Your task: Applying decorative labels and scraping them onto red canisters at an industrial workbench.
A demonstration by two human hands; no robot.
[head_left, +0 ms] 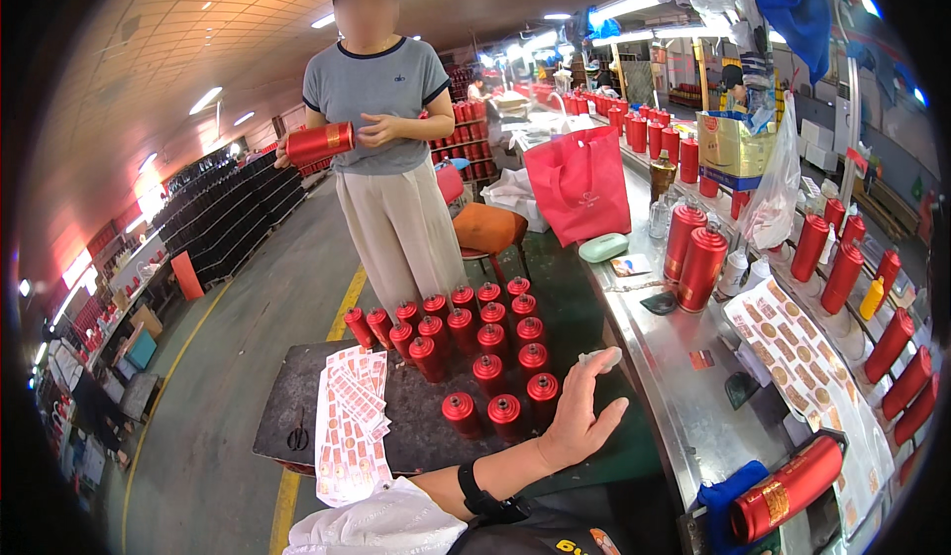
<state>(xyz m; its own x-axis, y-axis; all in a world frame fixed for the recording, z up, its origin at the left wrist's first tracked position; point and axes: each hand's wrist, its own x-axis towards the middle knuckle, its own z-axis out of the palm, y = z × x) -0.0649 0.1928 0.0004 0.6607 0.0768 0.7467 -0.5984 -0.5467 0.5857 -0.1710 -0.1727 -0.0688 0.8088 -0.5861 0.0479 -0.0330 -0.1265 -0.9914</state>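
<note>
My left hand (pixel 581 408) reaches over the gap between a low dark table (pixel 287 397) and a metal workbench (pixel 684 416). Its fingers stretch out and the thumb stands apart. A small pale translucent piece (pixel 606 359) sits at the fingertips; whether it is worn or stuck there I cannot tell. Nearest to this hand are several upright red bottles (pixel 542 389) on the low table. On the bench at lower right, a red bottle with gold print (pixel 788 488) lies tilted beside a blue cloth (pixel 728 496). My right hand is out of view.
Sticker sheets lie on the low table (pixel 352 416) and the bench (pixel 792 342). Scissors (pixel 297 438) rest on the low table. Beyond it stands a person (pixel 381 109) holding a red bottle (pixel 319 143). The bench bears a red bag (pixel 580 184) and a green case (pixel 603 248).
</note>
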